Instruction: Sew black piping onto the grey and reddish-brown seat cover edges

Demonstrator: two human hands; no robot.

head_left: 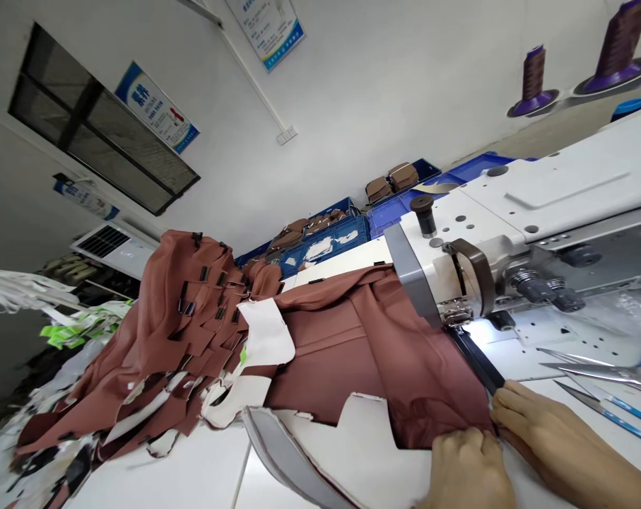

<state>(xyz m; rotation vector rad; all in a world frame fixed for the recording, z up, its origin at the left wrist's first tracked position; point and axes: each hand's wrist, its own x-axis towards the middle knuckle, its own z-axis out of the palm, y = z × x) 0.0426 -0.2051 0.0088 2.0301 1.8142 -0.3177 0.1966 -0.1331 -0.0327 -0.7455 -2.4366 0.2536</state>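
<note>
A large reddish-brown leather cover (pixel 320 353) lies across the white table, and its right edge runs under the head of a white sewing machine (pixel 458 283). Along that edge a black strip (pixel 476 364) stretches from the lit needle area toward me. My left hand (pixel 466 470) is closed on the near edge of the leather, fingers curled. Just to its right, my right hand (pixel 548 435) pinches the near end of the black strip against the leather edge. My fingertips are partly hidden. A pale backing panel (pixel 362 442) of the cover lies left of my left hand.
Scissors (pixel 611 371) with blue handles lie right of my hands. More reddish-brown pieces with black clips (pixel 187 304) are heaped at left. Blue crates (pixel 325 240) holding brown pieces stand behind the table. Brown thread spools (pixel 533 78) stand at the upper right.
</note>
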